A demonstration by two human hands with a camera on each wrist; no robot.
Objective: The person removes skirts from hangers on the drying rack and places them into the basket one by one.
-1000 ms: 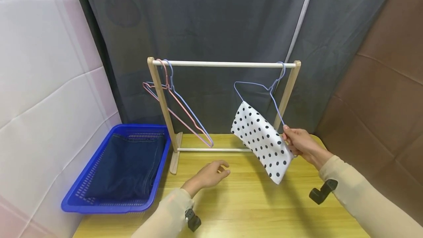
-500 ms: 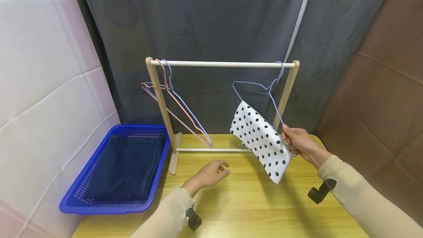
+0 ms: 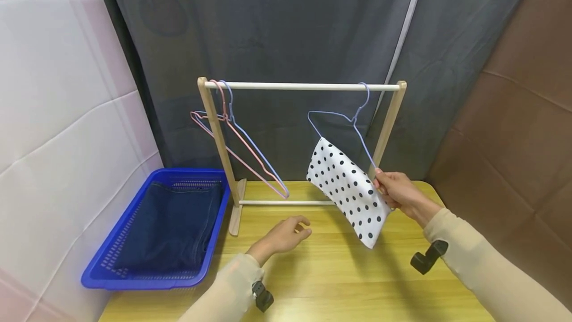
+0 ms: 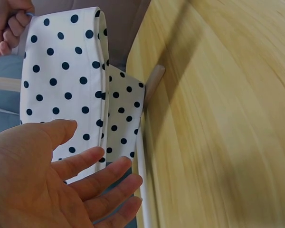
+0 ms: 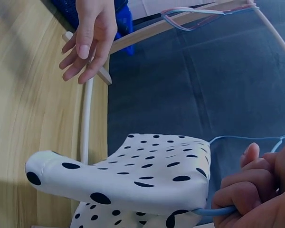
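Note:
A white cloth with black polka dots (image 3: 346,188) is draped folded over the lower bar of a blue hanger (image 3: 337,113). The hanger's hook sits on the white top rail (image 3: 290,86) of a small wooden rack, near its right end. My right hand (image 3: 402,195) grips the hanger's lower right corner beside the cloth; in the right wrist view its fingers (image 5: 242,190) curl round the blue wire. My left hand (image 3: 282,235) hovers over the table in front of the rack, fingers relaxed and holding nothing. The left wrist view shows its palm (image 4: 33,175) facing the hanging cloth.
At the rack's left end hang a pink hanger (image 3: 243,140) and a blue hanger (image 3: 263,155), both bare. A blue plastic basket (image 3: 143,283) with folded dark denim (image 3: 174,227) stands left of the rack. A grey curtain (image 3: 290,24) closes off the back.
My right hand has slid the blue hanger and the dotted cloth a little left along the rail, away from the right post. The left hand has stayed in place.

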